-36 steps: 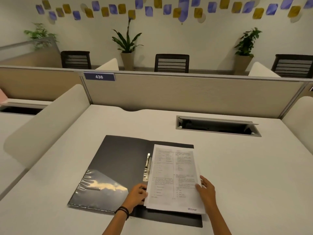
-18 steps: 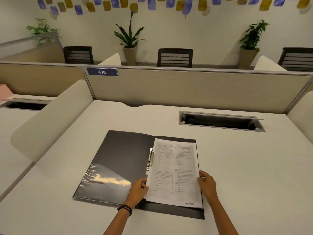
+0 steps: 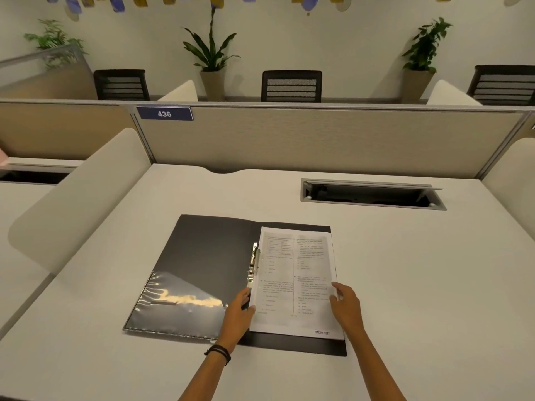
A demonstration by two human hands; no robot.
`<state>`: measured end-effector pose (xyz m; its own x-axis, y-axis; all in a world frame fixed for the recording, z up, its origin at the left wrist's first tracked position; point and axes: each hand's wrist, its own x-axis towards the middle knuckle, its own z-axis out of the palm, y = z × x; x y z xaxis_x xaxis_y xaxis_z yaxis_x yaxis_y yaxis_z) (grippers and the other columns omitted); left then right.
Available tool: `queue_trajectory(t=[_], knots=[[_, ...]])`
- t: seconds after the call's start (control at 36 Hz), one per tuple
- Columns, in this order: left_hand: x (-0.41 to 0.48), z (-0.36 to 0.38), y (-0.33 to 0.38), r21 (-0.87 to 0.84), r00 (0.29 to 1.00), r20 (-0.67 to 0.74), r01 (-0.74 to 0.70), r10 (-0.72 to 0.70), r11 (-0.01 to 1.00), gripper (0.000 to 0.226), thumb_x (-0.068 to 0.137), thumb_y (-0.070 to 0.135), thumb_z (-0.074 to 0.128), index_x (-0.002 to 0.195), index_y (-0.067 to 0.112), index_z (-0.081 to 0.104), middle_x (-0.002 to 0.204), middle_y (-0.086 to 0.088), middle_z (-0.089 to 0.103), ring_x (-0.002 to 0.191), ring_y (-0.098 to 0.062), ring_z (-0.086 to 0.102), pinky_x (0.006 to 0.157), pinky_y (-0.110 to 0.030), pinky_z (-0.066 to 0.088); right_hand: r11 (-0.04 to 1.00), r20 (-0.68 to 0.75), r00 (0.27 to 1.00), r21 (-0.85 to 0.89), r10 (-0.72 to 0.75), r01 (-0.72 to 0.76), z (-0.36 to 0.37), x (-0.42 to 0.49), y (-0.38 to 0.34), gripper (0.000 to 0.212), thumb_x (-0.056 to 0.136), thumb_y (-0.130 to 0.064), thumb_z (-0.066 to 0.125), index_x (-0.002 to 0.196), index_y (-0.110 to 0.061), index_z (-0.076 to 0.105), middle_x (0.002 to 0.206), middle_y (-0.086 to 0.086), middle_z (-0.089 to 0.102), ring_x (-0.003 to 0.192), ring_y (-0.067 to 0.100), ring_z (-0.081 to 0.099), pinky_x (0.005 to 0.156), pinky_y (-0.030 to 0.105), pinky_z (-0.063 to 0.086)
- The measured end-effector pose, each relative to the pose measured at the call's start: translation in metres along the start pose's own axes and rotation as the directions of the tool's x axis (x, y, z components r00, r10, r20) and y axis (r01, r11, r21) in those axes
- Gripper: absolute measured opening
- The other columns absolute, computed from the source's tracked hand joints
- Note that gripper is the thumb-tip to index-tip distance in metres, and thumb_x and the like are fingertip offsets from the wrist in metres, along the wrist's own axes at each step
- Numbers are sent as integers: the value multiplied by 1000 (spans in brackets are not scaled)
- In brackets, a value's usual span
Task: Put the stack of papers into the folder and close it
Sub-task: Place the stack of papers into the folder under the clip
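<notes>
A black folder [image 3: 207, 256] lies open on the white desk, with a shiny clear pocket [image 3: 179, 305] on its left flap and a metal clip [image 3: 254, 263] along the spine. The stack of printed papers [image 3: 295, 282] lies on the right flap, its left edge against the clip. My left hand [image 3: 238, 312] grips the stack's lower left edge, thumb on top. My right hand [image 3: 346, 306] holds the lower right edge, fingers resting on the page.
The white desk [image 3: 419, 270] has an open cable tray [image 3: 372, 195] at the back right. A beige partition [image 3: 318, 140] with a "436" label [image 3: 164, 114] closes the back. Curved white dividers [image 3: 78, 198] flank both sides. Chairs and potted plants stand beyond.
The stack has slid slightly left and squared up against the clip, both hands staying on its lower edges. The camera has tilted down a little.
</notes>
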<state>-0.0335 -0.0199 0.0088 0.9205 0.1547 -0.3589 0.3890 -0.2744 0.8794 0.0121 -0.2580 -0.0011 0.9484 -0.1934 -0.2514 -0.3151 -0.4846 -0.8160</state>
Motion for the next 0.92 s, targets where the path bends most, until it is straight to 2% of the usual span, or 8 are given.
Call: queue_trajectory(t=[0.19, 0.42, 0.61, 0.78, 0.92], knots=[[1, 1, 5, -44, 999, 2, 35, -35, 998, 42, 93, 9, 49, 134, 10, 38, 139, -11, 46, 128, -27, 44, 106, -39, 39, 995, 14, 999, -82, -49, 50, 6, -6, -3, 35, 91, -8, 50, 126, -7, 46, 136, 16, 48, 123, 31, 47, 106, 41, 37], [6, 0, 8, -67, 998, -11, 67, -68, 996, 38, 93, 12, 50, 130, 9, 40, 139, -10, 46, 126, -29, 45, 104, -41, 41, 987, 52, 995, -130, -90, 96, 12, -11, -5, 37, 90, -5, 49, 127, -7, 45, 138, 15, 45, 126, 30, 43, 108, 39, 35], [19, 8, 6, 30, 994, 19, 109, -110, 994, 27, 88, 8, 57, 115, 7, 55, 128, -14, 57, 107, -24, 54, 95, -38, 48, 997, -3, 999, -70, -44, 44, 10, -11, -1, 39, 90, -7, 52, 128, -7, 44, 142, 16, 41, 128, 32, 42, 107, 43, 35], [31, 14, 10, 79, 990, 47, 130, -134, 988, 28, 85, 5, 61, 113, 3, 58, 125, -17, 60, 112, -32, 57, 91, -36, 50, 999, -57, 998, -26, -41, 39, 11, -11, 2, 37, 88, -3, 53, 125, -4, 46, 135, 19, 46, 121, 33, 46, 103, 43, 40], [34, 11, 9, 5, 985, 86, 148, -148, 989, 27, 86, 3, 59, 113, 0, 59, 124, -19, 60, 110, -33, 59, 88, -38, 51, 998, -61, 997, -19, -57, 56, 10, -11, 4, 37, 88, -1, 51, 125, -2, 45, 135, 20, 45, 122, 33, 45, 105, 41, 38]])
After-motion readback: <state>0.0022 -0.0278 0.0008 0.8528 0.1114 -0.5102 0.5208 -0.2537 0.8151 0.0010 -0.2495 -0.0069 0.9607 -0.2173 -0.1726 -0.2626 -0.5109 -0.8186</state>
